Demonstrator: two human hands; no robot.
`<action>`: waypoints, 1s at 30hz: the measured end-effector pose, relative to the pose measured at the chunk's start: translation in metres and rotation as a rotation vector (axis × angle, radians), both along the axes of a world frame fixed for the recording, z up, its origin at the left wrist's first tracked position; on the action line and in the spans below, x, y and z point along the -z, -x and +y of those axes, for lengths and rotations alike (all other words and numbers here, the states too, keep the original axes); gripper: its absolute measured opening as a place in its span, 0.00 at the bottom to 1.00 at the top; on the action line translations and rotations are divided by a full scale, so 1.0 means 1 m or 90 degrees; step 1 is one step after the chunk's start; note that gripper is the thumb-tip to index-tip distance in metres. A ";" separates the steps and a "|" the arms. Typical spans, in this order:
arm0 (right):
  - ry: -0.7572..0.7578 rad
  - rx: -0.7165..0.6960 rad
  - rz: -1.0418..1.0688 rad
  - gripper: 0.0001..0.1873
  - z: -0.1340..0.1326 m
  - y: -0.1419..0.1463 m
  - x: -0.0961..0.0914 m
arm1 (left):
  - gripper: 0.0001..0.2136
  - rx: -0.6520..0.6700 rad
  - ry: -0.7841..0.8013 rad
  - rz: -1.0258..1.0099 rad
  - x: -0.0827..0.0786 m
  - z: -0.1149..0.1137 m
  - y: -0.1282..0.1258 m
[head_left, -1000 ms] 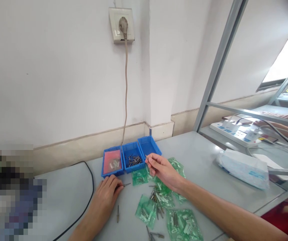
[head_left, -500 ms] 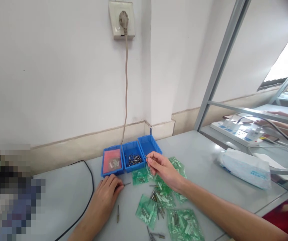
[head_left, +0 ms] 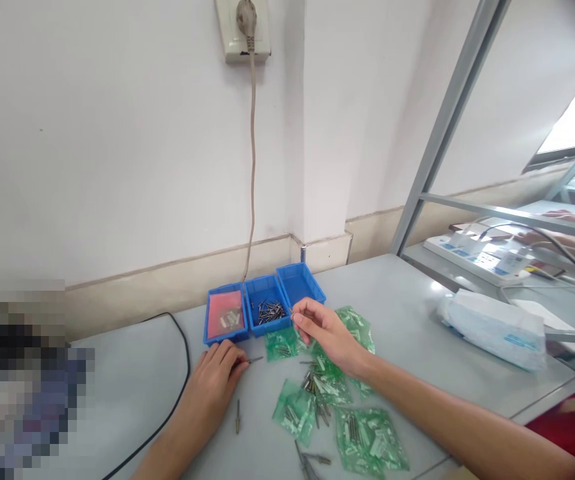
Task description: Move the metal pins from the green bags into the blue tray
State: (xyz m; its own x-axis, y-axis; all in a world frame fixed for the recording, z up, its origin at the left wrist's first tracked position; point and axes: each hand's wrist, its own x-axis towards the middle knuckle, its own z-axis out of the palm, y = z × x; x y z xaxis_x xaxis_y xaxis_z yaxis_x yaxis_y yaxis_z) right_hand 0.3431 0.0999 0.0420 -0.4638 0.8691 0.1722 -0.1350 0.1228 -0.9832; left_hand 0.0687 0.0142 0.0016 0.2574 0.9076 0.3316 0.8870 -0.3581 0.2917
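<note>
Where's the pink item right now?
The pink item lies in the leftmost blue bin, left of centre in the head view, just beyond the left hand.

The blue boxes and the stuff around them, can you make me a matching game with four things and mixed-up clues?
Things:
1. Plug
2. Middle blue box
3. Left blue box
4. Left hand

Clues:
A. Holds a heap of metal pins
B. Pushed into the wall socket
C. Pinches a single pin
D. Has a pink sheet inside

Right pairs: 1-B, 2-A, 3-D, 4-C
</note>
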 end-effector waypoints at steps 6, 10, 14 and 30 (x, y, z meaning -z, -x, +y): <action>-0.002 0.007 0.000 0.20 0.000 0.001 0.003 | 0.14 0.000 -0.009 -0.012 0.003 0.000 0.001; -0.011 0.021 -0.009 0.20 0.001 0.002 0.004 | 0.13 0.002 -0.005 -0.012 0.004 0.001 0.001; -0.041 0.026 -0.030 0.20 0.000 0.004 0.005 | 0.11 0.004 -0.009 -0.008 0.005 0.001 0.001; -0.151 0.077 -0.101 0.16 -0.005 0.003 0.013 | 0.12 0.005 -0.011 0.009 0.011 0.002 0.002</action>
